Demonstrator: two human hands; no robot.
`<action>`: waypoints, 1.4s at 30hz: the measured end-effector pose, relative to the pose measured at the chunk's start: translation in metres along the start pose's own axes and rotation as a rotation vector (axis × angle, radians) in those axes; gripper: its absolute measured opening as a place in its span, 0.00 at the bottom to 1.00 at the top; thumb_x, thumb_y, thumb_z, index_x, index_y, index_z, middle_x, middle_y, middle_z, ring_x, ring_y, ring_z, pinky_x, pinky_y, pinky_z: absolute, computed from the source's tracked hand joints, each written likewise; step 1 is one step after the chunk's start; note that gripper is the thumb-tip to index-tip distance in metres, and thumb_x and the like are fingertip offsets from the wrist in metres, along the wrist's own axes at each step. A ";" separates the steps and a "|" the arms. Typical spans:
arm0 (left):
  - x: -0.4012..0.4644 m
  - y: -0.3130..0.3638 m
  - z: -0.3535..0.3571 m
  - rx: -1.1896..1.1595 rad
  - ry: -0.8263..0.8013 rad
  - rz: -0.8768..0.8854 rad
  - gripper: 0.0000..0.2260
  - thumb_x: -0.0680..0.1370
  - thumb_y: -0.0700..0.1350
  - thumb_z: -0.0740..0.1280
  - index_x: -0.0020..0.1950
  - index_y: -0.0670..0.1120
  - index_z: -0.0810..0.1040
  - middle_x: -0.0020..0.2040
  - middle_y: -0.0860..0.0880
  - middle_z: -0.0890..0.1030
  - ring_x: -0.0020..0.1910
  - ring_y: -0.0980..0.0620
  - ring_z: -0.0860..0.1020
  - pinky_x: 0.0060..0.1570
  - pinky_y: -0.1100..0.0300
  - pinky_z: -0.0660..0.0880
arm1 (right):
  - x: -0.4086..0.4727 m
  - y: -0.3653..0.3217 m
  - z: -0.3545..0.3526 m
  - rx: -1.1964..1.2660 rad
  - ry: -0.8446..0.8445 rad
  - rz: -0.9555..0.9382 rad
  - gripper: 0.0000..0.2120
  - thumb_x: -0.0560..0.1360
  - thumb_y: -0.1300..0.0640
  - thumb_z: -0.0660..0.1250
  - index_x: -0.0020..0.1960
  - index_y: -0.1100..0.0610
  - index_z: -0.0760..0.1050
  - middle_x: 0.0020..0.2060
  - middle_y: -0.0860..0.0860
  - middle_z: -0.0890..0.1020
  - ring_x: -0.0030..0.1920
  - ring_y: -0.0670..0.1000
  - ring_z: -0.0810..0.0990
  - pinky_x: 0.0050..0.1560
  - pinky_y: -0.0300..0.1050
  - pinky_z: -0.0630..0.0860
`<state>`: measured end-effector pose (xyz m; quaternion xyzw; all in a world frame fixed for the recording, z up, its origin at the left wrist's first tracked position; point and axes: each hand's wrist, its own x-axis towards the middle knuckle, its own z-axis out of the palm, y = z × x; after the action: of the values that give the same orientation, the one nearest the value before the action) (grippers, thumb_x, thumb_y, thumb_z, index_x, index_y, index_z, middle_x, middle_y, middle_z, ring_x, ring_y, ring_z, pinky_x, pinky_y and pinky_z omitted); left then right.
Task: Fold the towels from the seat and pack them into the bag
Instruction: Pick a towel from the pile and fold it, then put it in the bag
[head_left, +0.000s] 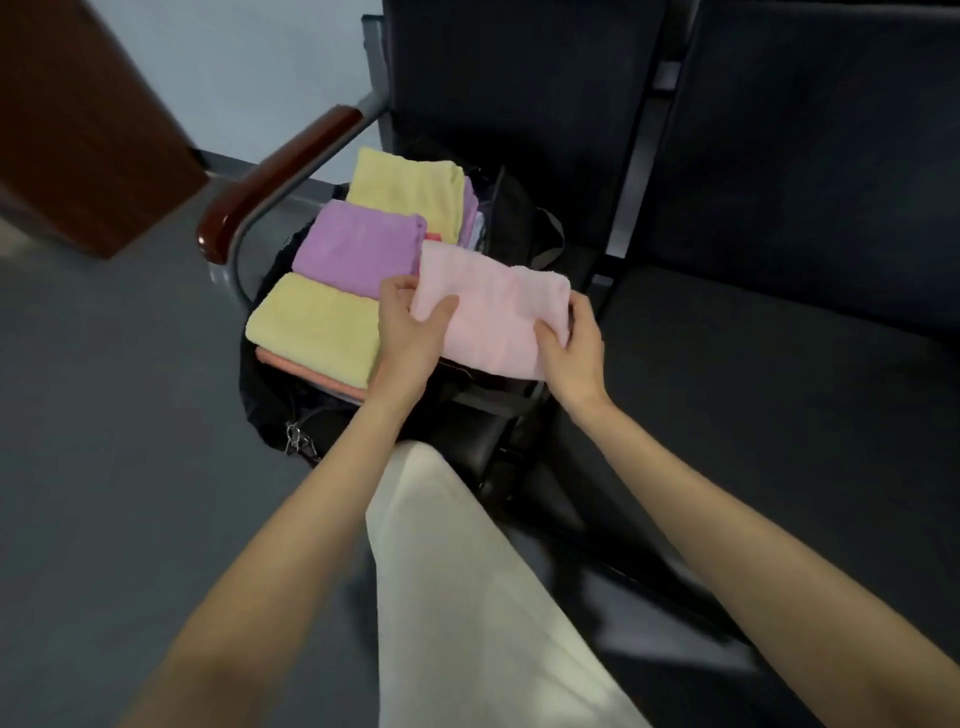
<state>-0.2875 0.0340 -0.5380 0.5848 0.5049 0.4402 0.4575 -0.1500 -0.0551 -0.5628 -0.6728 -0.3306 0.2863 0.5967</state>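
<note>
step: I am lowering the folded pink towel over the black bag | hands: my left hand and right hand are both pinching its near edge | done: yellow towel, purple towel, second yellow towel are lying packed in the bag | left: seat beside the bag is showing no more towels

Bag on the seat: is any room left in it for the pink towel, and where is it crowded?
The bag is crowded on its left: two yellow towels and a purple towel. The dark gap under the pink towel, right of those stacks, looks free. The right-hand seat is bare.
</note>
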 end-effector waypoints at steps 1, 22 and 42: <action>0.013 0.002 0.002 -0.010 0.029 0.012 0.16 0.73 0.38 0.72 0.54 0.47 0.67 0.48 0.51 0.76 0.44 0.57 0.76 0.41 0.69 0.73 | 0.013 -0.001 0.006 0.027 0.001 -0.009 0.15 0.77 0.61 0.61 0.63 0.55 0.69 0.45 0.39 0.76 0.44 0.35 0.75 0.44 0.31 0.71; 0.199 0.071 -0.014 0.095 0.237 0.041 0.14 0.71 0.40 0.73 0.51 0.48 0.71 0.43 0.57 0.76 0.43 0.60 0.76 0.47 0.64 0.75 | 0.151 -0.091 0.108 0.123 0.035 0.032 0.12 0.77 0.65 0.62 0.59 0.59 0.68 0.42 0.35 0.77 0.44 0.35 0.76 0.46 0.31 0.72; 0.311 0.011 -0.041 0.337 -0.227 -0.211 0.11 0.74 0.43 0.72 0.52 0.48 0.72 0.44 0.60 0.77 0.44 0.65 0.76 0.44 0.74 0.71 | 0.180 -0.109 0.210 -0.710 0.313 0.086 0.30 0.65 0.67 0.63 0.67 0.65 0.65 0.64 0.62 0.68 0.64 0.58 0.66 0.66 0.50 0.62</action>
<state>-0.2937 0.3454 -0.5023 0.6425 0.5749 0.2308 0.4509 -0.2134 0.2228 -0.4787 -0.8861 -0.2857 0.0728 0.3576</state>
